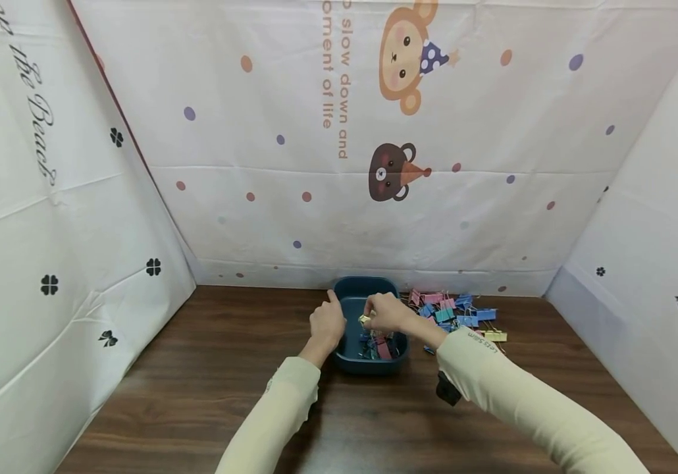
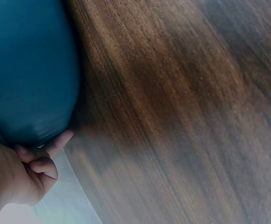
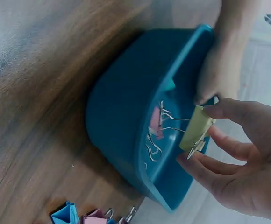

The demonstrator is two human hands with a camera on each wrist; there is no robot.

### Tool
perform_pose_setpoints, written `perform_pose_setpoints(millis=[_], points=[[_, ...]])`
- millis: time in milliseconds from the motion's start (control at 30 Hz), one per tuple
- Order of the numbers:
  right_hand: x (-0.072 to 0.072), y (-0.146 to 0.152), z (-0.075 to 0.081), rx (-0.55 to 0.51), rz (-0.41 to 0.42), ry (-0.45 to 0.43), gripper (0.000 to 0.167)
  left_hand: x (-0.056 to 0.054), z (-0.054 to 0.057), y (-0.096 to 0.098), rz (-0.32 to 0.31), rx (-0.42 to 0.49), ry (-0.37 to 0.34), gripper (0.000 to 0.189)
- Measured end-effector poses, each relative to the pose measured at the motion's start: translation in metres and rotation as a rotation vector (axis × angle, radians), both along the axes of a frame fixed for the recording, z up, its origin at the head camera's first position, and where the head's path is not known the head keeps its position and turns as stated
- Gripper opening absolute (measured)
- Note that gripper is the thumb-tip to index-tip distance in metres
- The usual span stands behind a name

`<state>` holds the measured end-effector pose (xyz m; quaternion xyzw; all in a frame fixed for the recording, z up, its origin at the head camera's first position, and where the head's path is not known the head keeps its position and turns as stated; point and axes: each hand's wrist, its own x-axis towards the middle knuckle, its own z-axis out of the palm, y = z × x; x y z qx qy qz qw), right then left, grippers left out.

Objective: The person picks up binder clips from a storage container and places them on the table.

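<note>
A yellow binder clip (image 3: 197, 128) with silver wire handles is pinched between the thumb and fingers of my right hand (image 3: 247, 154), which is over the dark teal plastic bin (image 1: 368, 367). On the bin's left side, my left hand (image 1: 326, 324) holds the rim, with some fingers against the outer wall, as the left wrist view shows. Inside the bin's near end lie several binder clips, among them a pink clip (image 1: 383, 349). To the right of the bin, a loose pile of binder clips (image 1: 444, 315) in pink, blue, teal and yellow lies on the table.
The brown wood-grain table (image 1: 208, 375) bears everything. A white printed cloth (image 1: 315, 217) hangs behind, and similar cloth stands at both sides. Beneath the right forearm shows a small black object (image 1: 448, 390), its kind unclear. The bin's far end stands near the back cloth.
</note>
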<state>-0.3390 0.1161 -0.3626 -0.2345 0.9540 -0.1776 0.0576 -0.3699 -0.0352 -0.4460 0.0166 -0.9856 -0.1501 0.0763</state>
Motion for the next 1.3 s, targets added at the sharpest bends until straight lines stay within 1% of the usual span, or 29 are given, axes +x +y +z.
perform_pose_setpoints(millis=[100,233,367,467,500,533,633,700,733,767,900,1067,1167,1300], points=[[-0.001,0.006,0.006,-0.06,0.004,0.047,0.014,-0.001,0.0,0.0,0.001,-0.014,-0.018,0.078],[0.001,0.014,0.016,-0.118,-0.006,0.086,0.018,-0.001,-0.001,0.0,0.003,-0.024,-0.017,0.078],[0.005,0.025,0.023,-0.125,-0.014,0.131,0.016,-0.002,-0.003,0.0,-0.005,-0.024,-0.015,0.078],[0.006,0.038,0.026,-0.119,-0.011,0.138,0.016,-0.003,-0.003,-0.001,-0.006,-0.026,-0.009,0.077],[0.006,0.044,0.026,-0.112,-0.016,0.128,0.017,-0.003,-0.004,-0.001,-0.005,-0.026,-0.006,0.077],[0.005,0.051,0.025,-0.122,0.008,0.149,0.019,-0.003,-0.004,-0.002,-0.004,-0.025,-0.004,0.077],[0.005,0.069,0.024,-0.107,0.001,0.136,0.019,-0.003,-0.003,-0.002,-0.006,-0.017,-0.007,0.078],[0.007,0.081,0.023,-0.088,-0.025,0.12,0.018,-0.003,-0.002,-0.001,-0.008,-0.01,-0.016,0.078],[0.009,0.086,0.023,-0.075,-0.04,0.105,0.016,-0.002,-0.002,-0.001,-0.009,-0.009,-0.021,0.079],[0.012,0.089,0.024,-0.042,-0.076,0.069,0.013,-0.002,-0.001,-0.001,-0.01,-0.007,-0.027,0.079],[0.022,0.114,0.019,0.031,-0.126,0.016,0.011,0.0,-0.003,0.0,-0.011,-0.013,-0.036,0.079],[0.031,0.153,0.005,0.081,-0.153,-0.039,0.014,0.003,-0.005,-0.001,-0.002,-0.011,-0.038,0.078],[0.033,0.171,-0.006,0.107,-0.2,-0.08,0.016,0.003,-0.004,-0.002,0.0,-0.015,-0.038,0.079],[0.035,0.188,-0.019,0.107,-0.283,-0.129,0.02,0.0,-0.001,0.0,-0.015,-0.019,-0.03,0.08]])
